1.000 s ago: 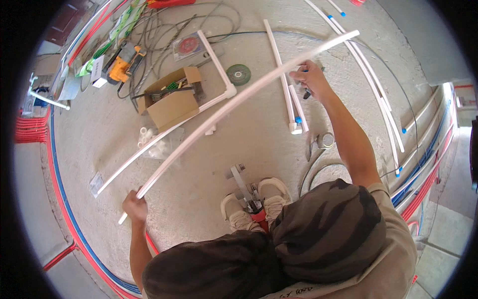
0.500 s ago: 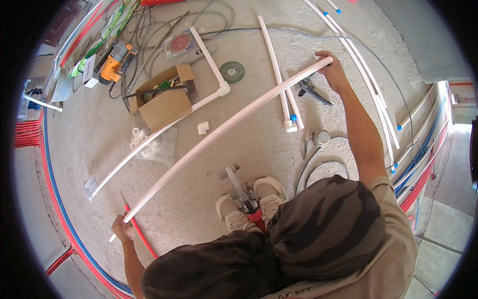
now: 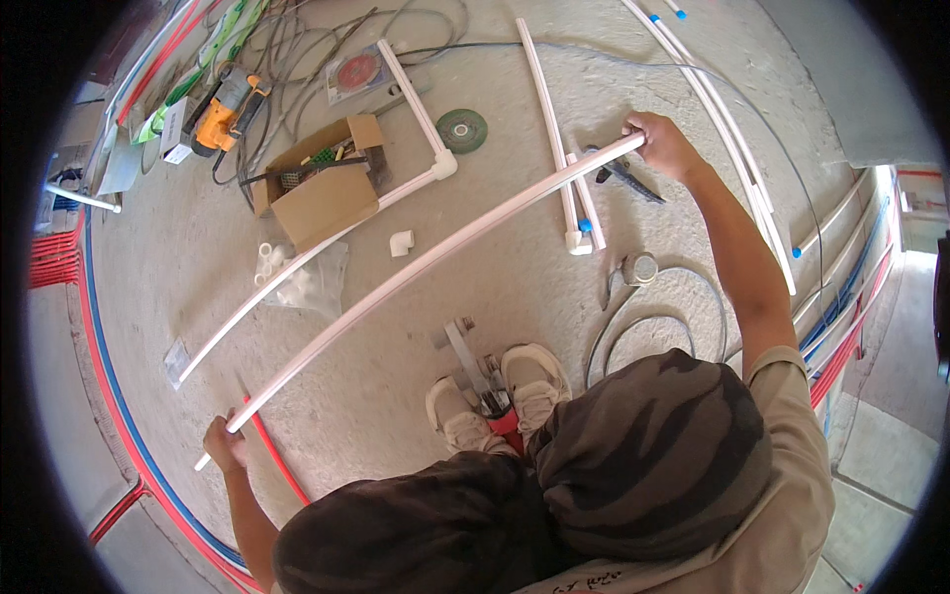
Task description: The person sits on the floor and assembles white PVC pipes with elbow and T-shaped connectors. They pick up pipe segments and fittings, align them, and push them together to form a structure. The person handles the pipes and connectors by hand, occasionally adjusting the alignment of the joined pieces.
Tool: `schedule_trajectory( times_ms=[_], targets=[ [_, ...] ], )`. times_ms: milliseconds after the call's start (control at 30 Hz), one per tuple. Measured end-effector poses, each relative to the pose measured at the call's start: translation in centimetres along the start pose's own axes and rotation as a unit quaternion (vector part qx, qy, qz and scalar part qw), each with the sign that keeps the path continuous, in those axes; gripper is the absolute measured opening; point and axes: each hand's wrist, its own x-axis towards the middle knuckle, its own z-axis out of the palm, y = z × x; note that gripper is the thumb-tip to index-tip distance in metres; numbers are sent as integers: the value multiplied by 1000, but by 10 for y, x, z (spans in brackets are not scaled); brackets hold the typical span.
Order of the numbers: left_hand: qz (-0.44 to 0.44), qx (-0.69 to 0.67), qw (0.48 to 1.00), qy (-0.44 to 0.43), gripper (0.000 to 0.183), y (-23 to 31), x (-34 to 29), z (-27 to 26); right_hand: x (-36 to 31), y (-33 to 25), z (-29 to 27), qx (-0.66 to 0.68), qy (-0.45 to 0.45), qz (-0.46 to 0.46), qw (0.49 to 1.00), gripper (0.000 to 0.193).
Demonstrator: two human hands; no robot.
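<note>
A long white plastic pipe runs slantwise across the view, held off the floor between both hands. My left hand is closed around it close to its lower left end, with a short tip sticking out past the fingers. At the upper right end, my right hand grips the pipe with curled fingers. Beneath the right end lies a black-handled hand tool, partly hidden. A loose white elbow fitting rests beyond the pipe's middle. Farther off, a pipe assembly is joined at a corner by a white elbow.
An opened cardboard box and a clear bag of white fittings sit at left. An orange power tool, tangled cables and a green disc lie beyond. A red-based tool stands between my shoes. More pipes lie right.
The pipe has shifted a little to the left, its right end now slightly lower. Both hands have moved with it and keep their grip.
</note>
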Motion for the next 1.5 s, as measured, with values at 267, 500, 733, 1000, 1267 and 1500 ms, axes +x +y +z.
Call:
schedule_trajectory(
  times_ms=[267,500,733,1000,1267,1500],
  targets=[
    [-17,-32,998,-49,52,13,23,-11,-5,10,-2,74,-2,89,993,23],
    [-7,-71,997,-8,47,6,33,-5,4,19,-36,223,-31,35,974,47],
    [-250,-228,938,79,35,49,103,-73,28,10,-48,391,352,23,850,74],
    [-112,-938,313,98,54,192,159,-165,-11,-139,43,371,84,22,925,25],
    [-257,-964,10,65,53,285,113,-73,-59,-346,76,102,9,-434,895,48],
    [-421,-892,163,-32,43,314,87,-96,-68,-387,117,-38,-148,-371,916,38]
  ],
)
